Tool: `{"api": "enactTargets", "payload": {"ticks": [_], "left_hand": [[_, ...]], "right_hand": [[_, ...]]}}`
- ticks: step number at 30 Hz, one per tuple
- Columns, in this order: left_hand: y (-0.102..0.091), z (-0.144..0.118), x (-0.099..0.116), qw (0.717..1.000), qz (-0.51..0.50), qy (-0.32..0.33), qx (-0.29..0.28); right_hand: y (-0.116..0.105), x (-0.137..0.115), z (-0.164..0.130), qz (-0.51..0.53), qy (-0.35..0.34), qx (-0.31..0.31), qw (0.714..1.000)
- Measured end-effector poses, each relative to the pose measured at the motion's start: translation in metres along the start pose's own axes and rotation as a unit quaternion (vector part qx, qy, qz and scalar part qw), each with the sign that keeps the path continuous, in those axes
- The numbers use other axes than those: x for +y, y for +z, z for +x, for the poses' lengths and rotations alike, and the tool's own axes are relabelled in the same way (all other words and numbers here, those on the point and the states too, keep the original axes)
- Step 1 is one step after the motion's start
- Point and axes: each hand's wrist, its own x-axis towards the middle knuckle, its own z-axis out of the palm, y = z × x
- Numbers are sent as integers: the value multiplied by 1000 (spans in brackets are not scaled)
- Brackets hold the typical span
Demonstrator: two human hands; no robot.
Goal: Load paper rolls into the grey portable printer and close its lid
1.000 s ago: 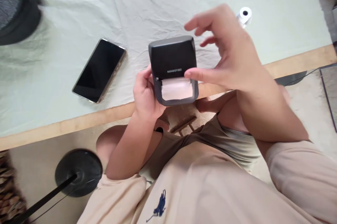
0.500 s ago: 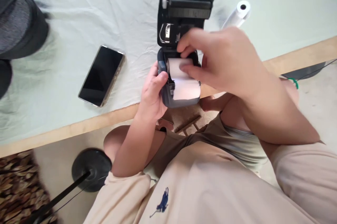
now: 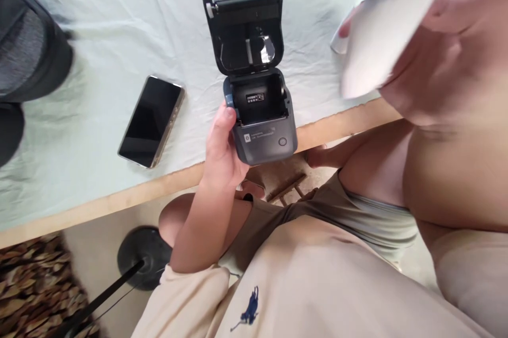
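A small dark grey label printer (image 3: 262, 127) rests at the table's near edge with its lid (image 3: 246, 28) swung open and upright. Its paper bay (image 3: 259, 98) holds no roll. My left hand (image 3: 222, 147) grips the printer's left side. My right hand (image 3: 448, 36) is raised close to the camera at the upper right, blurred, holding a white paper roll (image 3: 381, 31) with a loose strip hanging from it.
A black smartphone (image 3: 151, 121) lies face up on the pale cloth (image 3: 99, 36) left of the printer. A dark bag (image 3: 27, 57) sits at the far left. Below the wooden table edge (image 3: 119, 203) are my legs, a round black stand base (image 3: 145, 253) and a patterned rug (image 3: 27, 285).
The printer's lid went from shut to open. My right hand reached into the bay, lifted the paper roll out and raised it up to the right.
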Motion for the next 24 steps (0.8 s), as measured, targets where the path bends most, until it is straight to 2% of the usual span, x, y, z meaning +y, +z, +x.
{"api": "enactTargets", "payload": {"ticks": [2,3,7,10,12,14,16,18,19,22,24], "left_hand": [[0,0,1,1000,6,-1,-10],[0,-1,1,1000,12,0,-13],[3,-1,3,999,35,6,-5],[5,0,3,999,41,23,7],[5,1,3,999,40,24,14],[6,1,2,999,36,16,18],[6,0,3,999,25,12,16],[7,-1,4,1000,8,7,16],[8,-1,4,1000,0,3,17],[8,-1,4,1000,-15,2,11],[8,0,4,1000,-21,3,-6]], "right_hand": [[5,21,1,113,-6,20,993],[10,32,3,122,-26,13,992],[30,66,9,-23,-109,17,994],[34,74,9,-161,-83,-11,983],[30,72,7,-210,-71,-30,975],[20,68,6,-227,-119,12,967],[10,68,12,-249,-160,98,950],[4,75,22,-291,-129,156,935],[3,82,29,-309,-93,156,934],[5,100,44,-326,13,113,938],[5,104,46,-325,30,87,941]]}}
